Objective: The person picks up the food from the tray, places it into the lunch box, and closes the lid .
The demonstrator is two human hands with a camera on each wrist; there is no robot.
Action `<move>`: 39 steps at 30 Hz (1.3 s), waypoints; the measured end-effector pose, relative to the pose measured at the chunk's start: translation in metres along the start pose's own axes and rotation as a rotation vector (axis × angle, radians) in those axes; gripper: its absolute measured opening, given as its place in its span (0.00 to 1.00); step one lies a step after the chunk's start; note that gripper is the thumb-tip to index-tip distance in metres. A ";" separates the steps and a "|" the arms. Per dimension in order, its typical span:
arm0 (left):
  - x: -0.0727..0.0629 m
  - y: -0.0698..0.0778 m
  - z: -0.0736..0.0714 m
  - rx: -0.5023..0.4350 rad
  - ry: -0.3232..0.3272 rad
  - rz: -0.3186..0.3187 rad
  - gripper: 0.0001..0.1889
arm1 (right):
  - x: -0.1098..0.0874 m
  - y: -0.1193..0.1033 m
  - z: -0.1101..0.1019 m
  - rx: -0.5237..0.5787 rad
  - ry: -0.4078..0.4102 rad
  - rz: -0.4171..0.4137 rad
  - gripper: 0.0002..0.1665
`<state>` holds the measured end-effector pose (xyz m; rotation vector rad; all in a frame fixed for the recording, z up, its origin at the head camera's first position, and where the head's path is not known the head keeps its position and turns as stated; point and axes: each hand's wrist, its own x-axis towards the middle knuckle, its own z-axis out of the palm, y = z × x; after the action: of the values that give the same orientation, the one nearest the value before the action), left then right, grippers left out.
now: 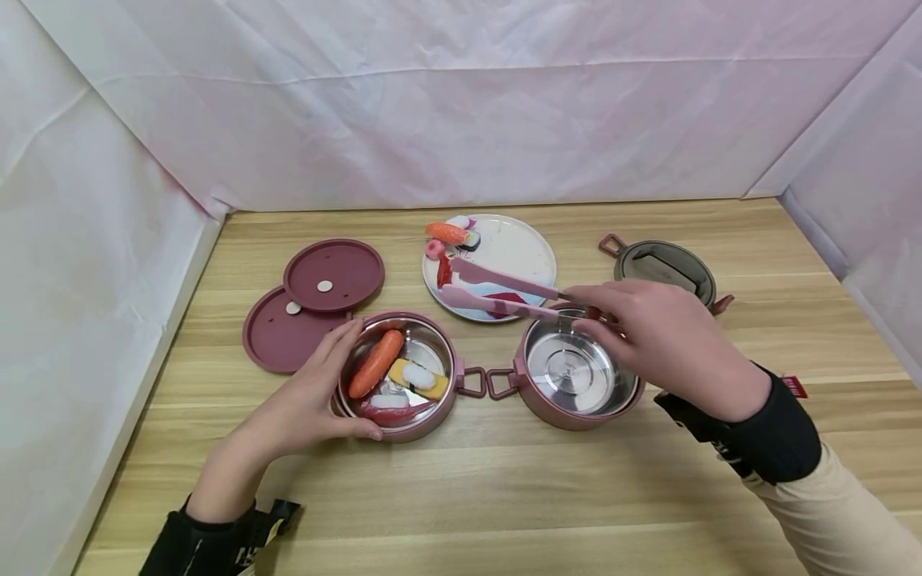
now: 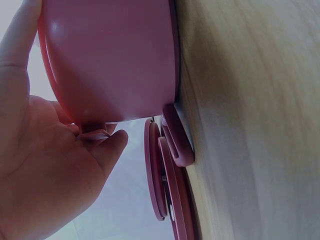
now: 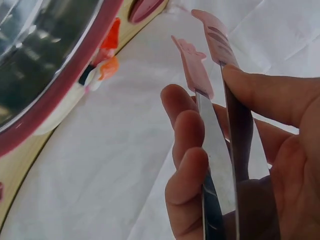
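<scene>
My left hand [image 1: 302,408] grips the left mauve pot [image 1: 421,434], thumb along its near rim and fingers round its far left side by a handle. Inside this steel-lined pot lie a toy sausage [image 1: 376,364], a yellow toy sushi [image 1: 437,387] and a red-and-white toy sushi [image 1: 392,413]. With my right hand [image 1: 655,340] I hold tongs [image 1: 507,280] with pink tips above the right mauve pot [image 1: 558,412], which shows only its bare steel bottom. The tong arms stand apart and reach over the plate [image 1: 519,240], nothing between them, their tips near a red toy piece [image 1: 444,272].
Orange toy sushi [image 1: 445,232] and a pink ring-shaped piece [image 1: 434,249] lie at the plate's left. Two mauve lids [image 1: 346,276] overlap at the left. Behind my right hand rests a grey-green lidded dish [image 1: 666,264]. White cloth walls [image 1: 468,136] border the table.
</scene>
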<state>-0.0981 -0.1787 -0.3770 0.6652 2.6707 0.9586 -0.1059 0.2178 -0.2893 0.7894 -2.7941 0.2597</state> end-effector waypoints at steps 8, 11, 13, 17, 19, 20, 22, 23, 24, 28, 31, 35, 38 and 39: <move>0.001 0.001 0.000 0.000 -0.012 -0.016 0.69 | -0.017 0.020 0.004 0.022 0.024 0.095 0.21; 0.001 0.002 0.000 -0.004 -0.013 -0.016 0.69 | -0.022 0.026 0.008 0.037 0.031 0.125 0.21; 0.001 0.002 0.000 -0.006 -0.014 -0.017 0.70 | -0.026 0.031 0.010 0.046 0.037 0.135 0.21; 0.002 0.002 0.000 -0.006 -0.015 -0.018 0.69 | -0.033 0.039 0.015 0.062 0.047 0.148 0.20; 0.002 0.002 0.000 -0.004 -0.016 -0.020 0.69 | -0.036 0.042 0.018 0.065 0.044 0.165 0.18; 0.002 0.002 0.000 -0.002 -0.017 -0.021 0.69 | -0.038 0.044 0.020 0.067 0.040 0.176 0.18; 0.001 0.001 0.000 0.000 -0.016 -0.022 0.69 | -0.040 0.046 0.023 0.072 0.029 0.200 0.17; 0.001 0.001 0.000 0.001 -0.016 -0.023 0.69 | -0.042 0.048 0.025 0.075 0.023 0.212 0.17; 0.001 0.001 0.000 0.000 -0.016 -0.024 0.69 | -0.043 0.049 0.026 0.076 0.019 0.221 0.17; 0.001 0.001 0.000 0.004 -0.018 -0.030 0.70 | -0.049 0.054 0.033 0.073 0.025 0.231 0.16; 0.000 0.001 -0.001 0.008 -0.020 -0.035 0.70 | -0.052 0.057 0.037 0.073 0.036 0.228 0.16; -0.001 0.002 -0.001 0.012 -0.022 -0.039 0.70 | -0.055 0.060 0.039 0.080 0.029 0.236 0.18; 0.000 0.001 -0.002 0.015 -0.026 -0.042 0.70 | -0.057 0.062 0.040 0.079 0.027 0.240 0.19; 0.000 0.001 -0.002 0.017 -0.027 -0.042 0.70 | -0.057 0.062 0.041 0.081 0.028 0.240 0.19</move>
<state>-0.0984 -0.1790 -0.3745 0.6181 2.6610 0.9102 -0.0986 0.2890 -0.3504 0.4606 -2.8664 0.4234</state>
